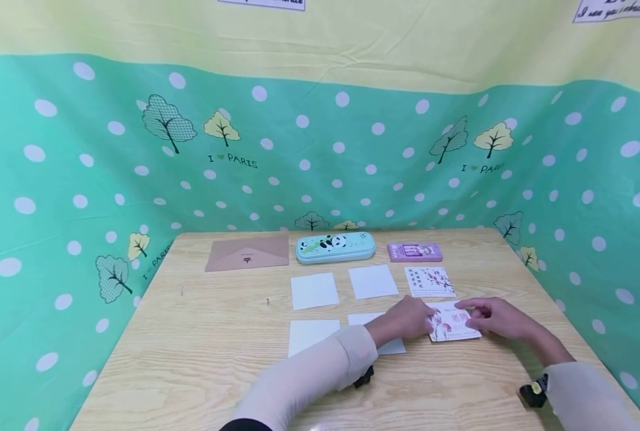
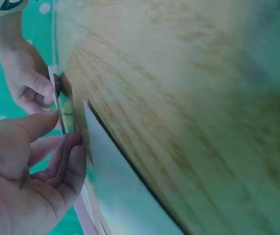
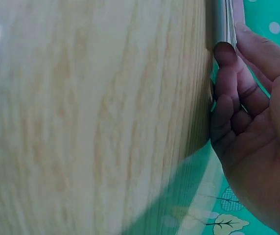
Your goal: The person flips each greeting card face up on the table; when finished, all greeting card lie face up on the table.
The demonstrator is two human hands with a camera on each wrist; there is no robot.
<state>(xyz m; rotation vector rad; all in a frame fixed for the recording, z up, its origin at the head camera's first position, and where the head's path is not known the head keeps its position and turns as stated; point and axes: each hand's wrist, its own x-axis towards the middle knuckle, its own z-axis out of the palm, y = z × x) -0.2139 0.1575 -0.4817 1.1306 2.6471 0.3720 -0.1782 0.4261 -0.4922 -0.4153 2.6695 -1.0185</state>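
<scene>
A white card printed with pink flowers and red characters is held between both hands at the right of the table. The left hand pinches its left edge. On the opposite edge, the right hand grips with thumb and fingers. Several thin layers show at the held edge in the right wrist view. Just behind lies another card with a red blossom branch. White squares lie to the left: two in the back row, and two in front, partly covered by the left arm.
Along the back of the wooden table lie a brown envelope, a mint panda pencil case and a purple box. A green dotted curtain hangs behind and at both sides.
</scene>
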